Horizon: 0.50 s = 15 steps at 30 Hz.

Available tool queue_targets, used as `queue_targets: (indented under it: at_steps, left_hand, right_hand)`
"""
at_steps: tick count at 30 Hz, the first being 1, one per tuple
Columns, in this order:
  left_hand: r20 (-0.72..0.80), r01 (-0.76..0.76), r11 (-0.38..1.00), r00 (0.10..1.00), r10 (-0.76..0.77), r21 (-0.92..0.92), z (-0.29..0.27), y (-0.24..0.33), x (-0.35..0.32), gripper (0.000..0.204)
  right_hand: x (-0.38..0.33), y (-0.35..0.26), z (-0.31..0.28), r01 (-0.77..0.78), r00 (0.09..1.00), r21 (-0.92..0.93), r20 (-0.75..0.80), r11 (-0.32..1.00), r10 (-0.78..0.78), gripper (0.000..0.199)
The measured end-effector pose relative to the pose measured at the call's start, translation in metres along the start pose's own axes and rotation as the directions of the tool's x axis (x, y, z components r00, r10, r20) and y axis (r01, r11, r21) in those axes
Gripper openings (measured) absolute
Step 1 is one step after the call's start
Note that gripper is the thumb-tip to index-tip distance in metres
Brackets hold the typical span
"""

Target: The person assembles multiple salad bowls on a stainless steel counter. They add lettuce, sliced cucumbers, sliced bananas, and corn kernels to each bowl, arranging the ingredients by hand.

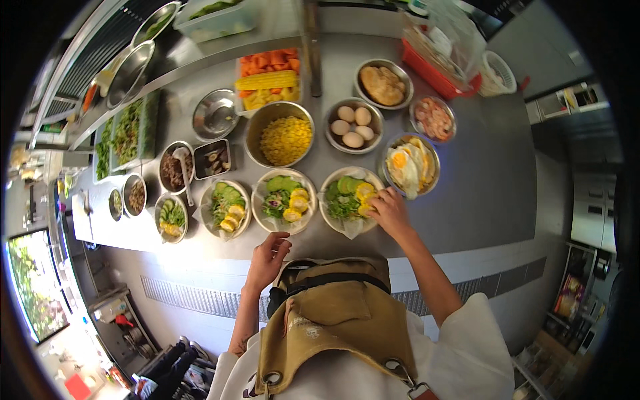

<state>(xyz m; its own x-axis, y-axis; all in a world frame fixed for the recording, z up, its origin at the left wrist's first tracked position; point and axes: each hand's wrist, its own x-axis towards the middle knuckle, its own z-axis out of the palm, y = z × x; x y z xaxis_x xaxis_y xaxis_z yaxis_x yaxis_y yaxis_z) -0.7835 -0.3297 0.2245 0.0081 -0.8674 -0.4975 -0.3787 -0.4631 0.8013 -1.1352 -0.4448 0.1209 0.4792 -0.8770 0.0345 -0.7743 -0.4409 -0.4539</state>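
Note:
At the front edge of the counter, my right hand [391,212] reaches over the rightmost paper-lined salad bowl [352,230]. Its fingertips pinch at a yellow corn piece [365,209] on the bowl's right side; they partly cover it. Cucumber slices [349,185] and leafy greens [343,206] fill the rest of that bowl. My left hand [268,259] hovers below the neighbouring salad bowl [313,215], fingers loosely curled and apart, nothing visible in them. Two more salad bowls, one round [248,217] and one smaller [157,223], continue the row leftward, with cucumber, greens and corn.
Behind the row stand a pot of corn kernels [285,135], a bowl of eggs [354,127], fried eggs [408,163], shrimp [434,119] and a tub of cut vegetables [268,81]. A white spoon [185,175] rests in a dark-filled bowl. A red basket [433,72] sits far right.

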Motion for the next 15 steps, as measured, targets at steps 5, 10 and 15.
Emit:
queue_targets:
  at_steps: [5,10,15]
  left_hand:
    - [-0.121,-0.055,0.992,0.990,0.069,0.117,-0.049,0.009,-0.010,0.027]
    - [-0.018,0.062,0.989,0.998,-0.060,0.138,-0.096,0.016,-0.024,0.036]
    - [0.034,0.283,0.856,0.944,-0.329,0.432,-0.140,-0.033,-0.039,0.038]
  right_hand:
    - [0.010,-0.010,-0.011,-0.006,0.997,-0.096,0.070,0.995,0.013,0.032]
    - [0.064,-0.034,-0.069,-0.289,0.957,0.178,0.055,0.941,0.284,0.032]
    - [0.196,-0.070,-0.083,-0.109,0.978,0.296,-0.136,0.949,0.155,0.020]
